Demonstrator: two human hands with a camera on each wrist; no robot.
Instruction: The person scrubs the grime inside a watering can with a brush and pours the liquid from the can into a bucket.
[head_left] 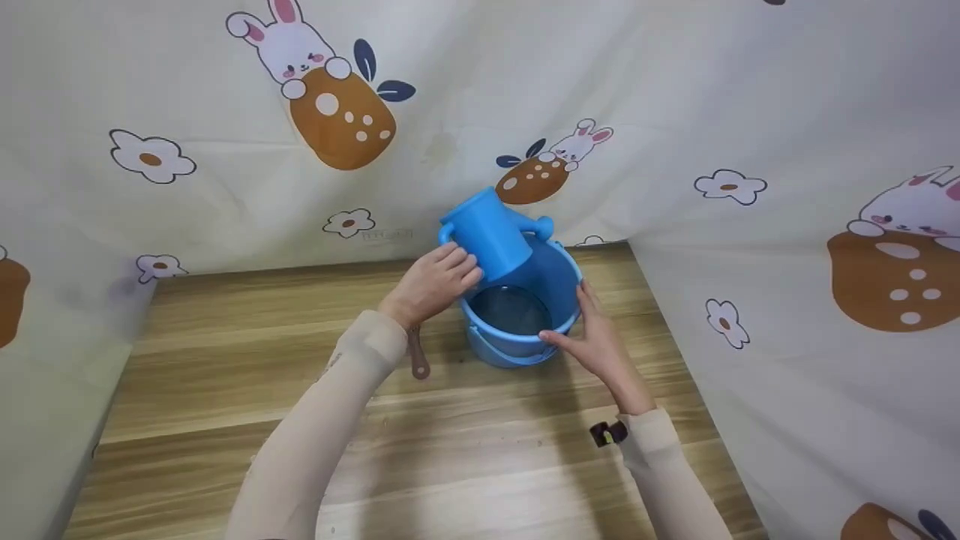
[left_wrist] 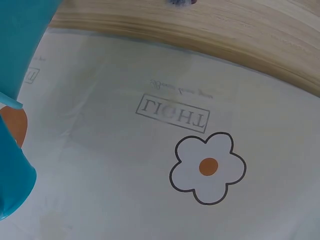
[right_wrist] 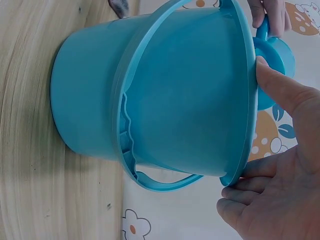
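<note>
A blue toy watering can (head_left: 487, 232) leans over the mouth of a blue bucket (head_left: 517, 349), its spout pointing right. My left hand (head_left: 439, 279) grips the can at its handle side, fingers curled. In the left wrist view only part of the can (left_wrist: 17, 55) and its spout end (left_wrist: 15, 172) show, at the left edge. On the bucket's right side, my right hand (head_left: 592, 330) holds the rim, thumb at the near edge. From the right wrist, the thumb and curled fingers (right_wrist: 245, 192) span the bucket's rim (right_wrist: 250, 100). Inside, the bottom looks dark.
A brown handle (head_left: 420, 364) lies on the wood-grain surface (head_left: 240, 352) left of the bucket, partly hidden by my left forearm. A printed sheet (head_left: 195, 210) with rabbits and flowers rises behind and on both sides. The bucket's bail handle (right_wrist: 120, 95) hangs down its side.
</note>
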